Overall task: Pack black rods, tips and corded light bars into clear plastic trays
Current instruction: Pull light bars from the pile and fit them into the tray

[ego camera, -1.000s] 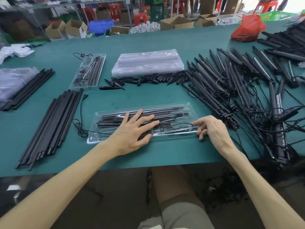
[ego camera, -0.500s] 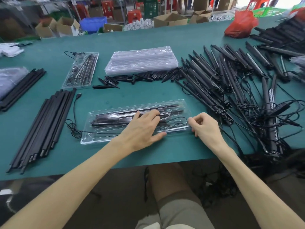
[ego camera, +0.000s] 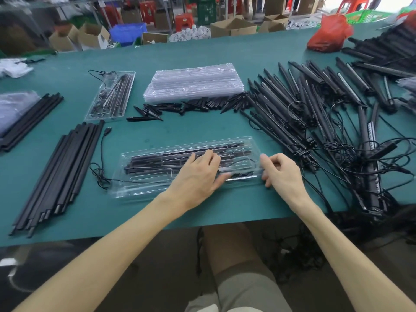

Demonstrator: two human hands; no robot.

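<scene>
A clear plastic tray (ego camera: 139,192) lies near the table's front edge with black rods (ego camera: 157,161) and a cord in it. My left hand (ego camera: 198,176) rests on the tray's middle, its fingers bent down onto the contents and its thumb beside a black cord. My right hand (ego camera: 283,174) grips the tray's right end with curled fingers. The cord trails out on the left to a USB plug (ego camera: 108,131). Loose black rods (ego camera: 60,174) lie at the left, pointed tips (ego camera: 202,104) in a row behind, and corded light bars (ego camera: 315,104) are heaped at the right.
A stack of empty clear trays (ego camera: 193,84) sits behind the tips. A filled tray (ego camera: 110,95) lies at the back left, more rods (ego camera: 29,122) at the far left. A red bag (ego camera: 328,34) stands at the back right. Tangled cords hang over the front right edge.
My left hand went from flat with spread fingers to bent fingers on the tray's contents. My right hand curled more tightly at the tray's right end.
</scene>
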